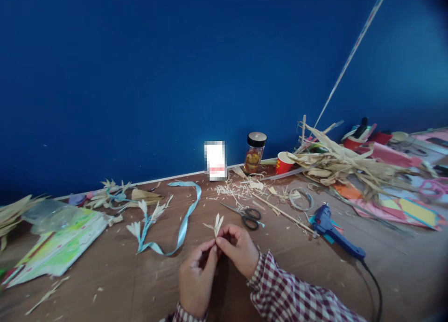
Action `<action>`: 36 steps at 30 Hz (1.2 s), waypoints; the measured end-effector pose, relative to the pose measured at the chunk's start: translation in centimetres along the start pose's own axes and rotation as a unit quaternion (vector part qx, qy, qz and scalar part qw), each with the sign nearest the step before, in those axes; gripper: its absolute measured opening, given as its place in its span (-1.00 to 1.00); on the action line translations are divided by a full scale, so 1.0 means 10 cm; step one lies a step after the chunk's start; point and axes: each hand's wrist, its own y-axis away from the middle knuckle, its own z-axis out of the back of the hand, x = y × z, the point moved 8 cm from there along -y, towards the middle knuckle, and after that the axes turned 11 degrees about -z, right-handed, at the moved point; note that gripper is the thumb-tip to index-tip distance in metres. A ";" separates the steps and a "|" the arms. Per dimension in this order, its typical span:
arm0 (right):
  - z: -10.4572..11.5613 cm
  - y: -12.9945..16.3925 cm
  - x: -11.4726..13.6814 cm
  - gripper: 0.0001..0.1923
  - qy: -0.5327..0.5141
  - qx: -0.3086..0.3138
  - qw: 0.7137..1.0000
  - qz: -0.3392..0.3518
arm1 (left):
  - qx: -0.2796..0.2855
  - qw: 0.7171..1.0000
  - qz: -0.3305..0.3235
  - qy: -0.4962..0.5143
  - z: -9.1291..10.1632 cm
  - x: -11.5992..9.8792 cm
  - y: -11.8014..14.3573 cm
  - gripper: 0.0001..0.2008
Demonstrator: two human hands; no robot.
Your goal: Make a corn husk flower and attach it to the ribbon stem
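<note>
A small pale flower of dried husk stands upright between my fingertips, its petals spreading at the top. My left hand pinches its base from the left. From the right, my right hand pinches the same base, and the fingertips of both hands meet. Black-handled scissors lie just beyond my right hand. To the left rests a husk flower spray with a stem wrapped in light blue ribbon, whose loose length curls over the table.
A blue glue gun with a black cord lies at the right. Behind are husk scraps, a lidded jar, a red paper cup and a dried husk heap. A green-white painted sheet lies left.
</note>
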 end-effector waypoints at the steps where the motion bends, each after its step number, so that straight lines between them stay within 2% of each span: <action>1: 0.00 0.00 0.00 -0.84 0.000 -0.003 1.000 0.003 | 0.003 1.000 -0.008 -0.011 0.00 -0.01 0.00 -0.77; 6: 0.01 0.00 0.00 -0.84 0.001 -0.010 1.000 0.008 | 0.004 1.000 -0.012 -0.022 0.00 -0.10 0.00 -0.78; 11: 0.02 0.01 0.04 -0.83 -0.011 -0.014 1.000 0.004 | -0.041 0.995 0.060 0.072 0.04 0.01 -0.03 -0.70; 16: -0.09 0.02 0.00 -0.76 -0.063 0.063 0.995 -0.048 | -0.060 0.978 0.111 0.169 0.03 0.07 -0.06 -0.68; 20: -0.16 0.03 -0.05 -0.73 -0.060 0.099 0.991 -0.069 | -0.015 0.962 0.140 0.235 -0.09 0.02 -0.06 -0.75; 22: -0.16 0.03 -0.07 -0.73 -0.054 0.100 0.991 -0.074 | -0.003 0.958 0.145 0.247 -0.11 0.03 -0.06 -0.79; 29: -0.13 0.02 -0.06 -0.74 -0.048 0.083 0.992 -0.082 | -0.012 0.945 0.174 0.275 -0.10 0.10 -0.04 -0.84; 36: -0.10 0.03 -0.02 -0.81 -0.045 0.062 0.995 -0.059 | -0.017 0.952 0.171 0.253 -0.09 0.07 -0.06 -0.83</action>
